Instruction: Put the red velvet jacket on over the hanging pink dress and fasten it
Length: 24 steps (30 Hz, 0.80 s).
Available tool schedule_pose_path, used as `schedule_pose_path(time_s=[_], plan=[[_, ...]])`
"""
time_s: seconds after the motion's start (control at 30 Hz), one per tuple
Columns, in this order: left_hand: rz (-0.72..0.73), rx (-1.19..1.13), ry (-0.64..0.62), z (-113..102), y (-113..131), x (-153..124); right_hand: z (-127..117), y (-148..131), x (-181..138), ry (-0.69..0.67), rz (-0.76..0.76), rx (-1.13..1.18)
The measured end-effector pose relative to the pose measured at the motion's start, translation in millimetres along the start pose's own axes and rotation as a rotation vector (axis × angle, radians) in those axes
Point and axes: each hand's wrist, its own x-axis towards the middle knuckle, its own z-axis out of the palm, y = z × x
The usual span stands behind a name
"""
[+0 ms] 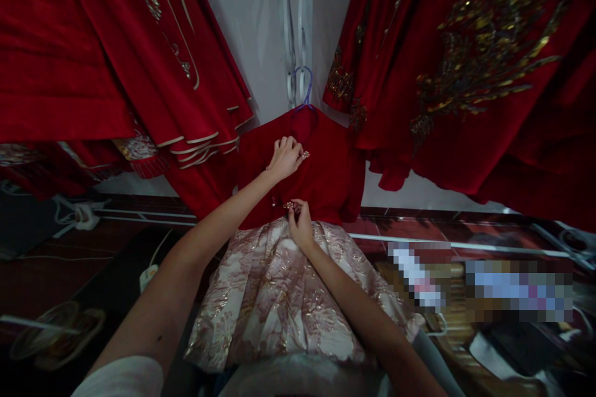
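Note:
A child-sized red top (333,167) hangs on a purple hanger (307,96), above a pale pink and gold brocade skirt (265,298). My left hand (286,158) is at the chest of the top, its fingers curled down onto the cloth. Beside its knuckles shows a beaded flower ornament (305,155). Lower, near the top's hem, my right hand (302,223) pinches a pearly flower clasp (289,205) between thumb and finger. A small bead drop (274,201) hangs just left of that clasp. What lies under my left fingertips is hidden.
Red garments with trim (186,105) hang on the left, and red cloth with gold embroidery (484,62) hangs on the right. White rack poles (302,6) rise behind the hanger. A white rail (456,246) runs low across. A wooden surface with items (454,335) stands lower right.

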Motion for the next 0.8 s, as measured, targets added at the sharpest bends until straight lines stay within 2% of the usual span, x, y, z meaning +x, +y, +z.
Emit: schedule_pose_path(time_s=[0.17,0.37,0.5,0.57,0.67,0.73,0.8], plan=[[0.096,-0.095,0.036,2,-8,-1,-1,-1,1,0.0,0.004,0.006],[0.115,-0.156,0.055,3,-12,-2,1,-1,-1,0.001,0.015,0.003],[0.133,-0.108,0.059,-2,-11,-1,-3,-11,3,0.068,-0.003,-0.017],[0.122,-0.074,0.02,-5,-14,-1,-9,-24,17,0.146,-0.019,-0.015],[0.087,-0.09,-0.094,-5,-23,0,-14,-49,61,0.251,-0.049,0.079],[0.036,-0.166,-0.143,1,-29,1,-9,-62,97,0.176,-0.069,0.185],[-0.077,-0.313,-0.053,9,-35,2,0,-69,131,0.048,-0.043,0.231]])
